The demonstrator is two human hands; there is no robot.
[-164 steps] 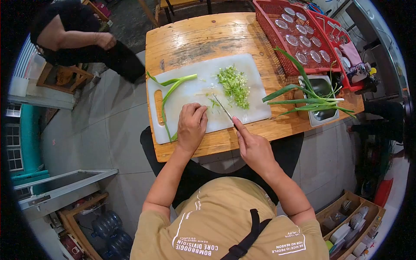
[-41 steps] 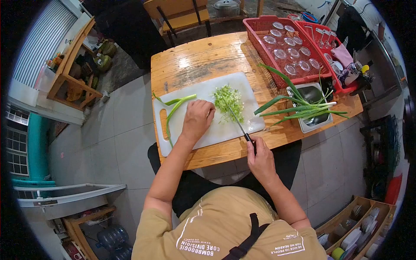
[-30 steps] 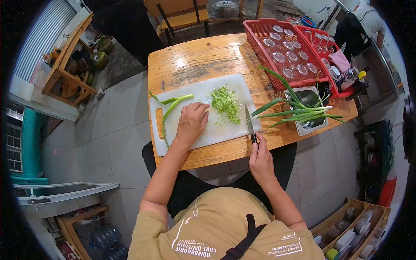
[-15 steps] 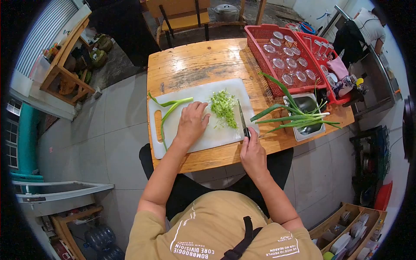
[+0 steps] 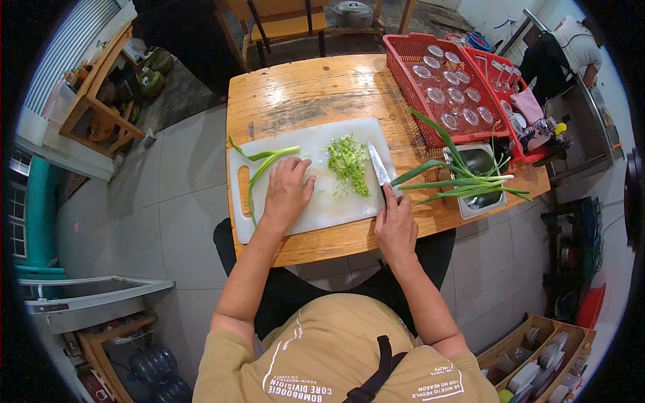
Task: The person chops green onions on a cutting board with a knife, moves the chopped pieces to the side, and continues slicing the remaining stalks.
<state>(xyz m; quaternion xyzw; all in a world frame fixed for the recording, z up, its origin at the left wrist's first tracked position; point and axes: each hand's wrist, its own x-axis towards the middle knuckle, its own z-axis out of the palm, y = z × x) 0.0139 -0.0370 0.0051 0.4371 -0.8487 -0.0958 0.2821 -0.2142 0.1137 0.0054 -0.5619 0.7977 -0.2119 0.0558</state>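
A white cutting board (image 5: pixel 336 208) lies on a wooden table (image 5: pixel 316 87). My left hand (image 5: pixel 285 191) rests flat on the board, fingers apart, beside a long green onion stalk (image 5: pixel 265 164) at its left end. A pile of chopped green onion (image 5: pixel 348 161) sits in the board's middle. My right hand (image 5: pixel 395 225) grips the handle of a knife (image 5: pixel 378 165), whose blade lies flat on the board just right of the pile.
Whole green onions (image 5: pixel 463 178) lie across a steel tub (image 5: pixel 480 176) at the table's right edge. Two red crates (image 5: pixel 410 80) of upturned glasses stand at the back right. A chair (image 5: pixel 282 20) stands behind the table. Another person (image 5: pixel 564 47) stands far right.
The knife swung away from the chopped pile and now lies flat at the board's right edge. My left hand slid left toward the whole stalk.
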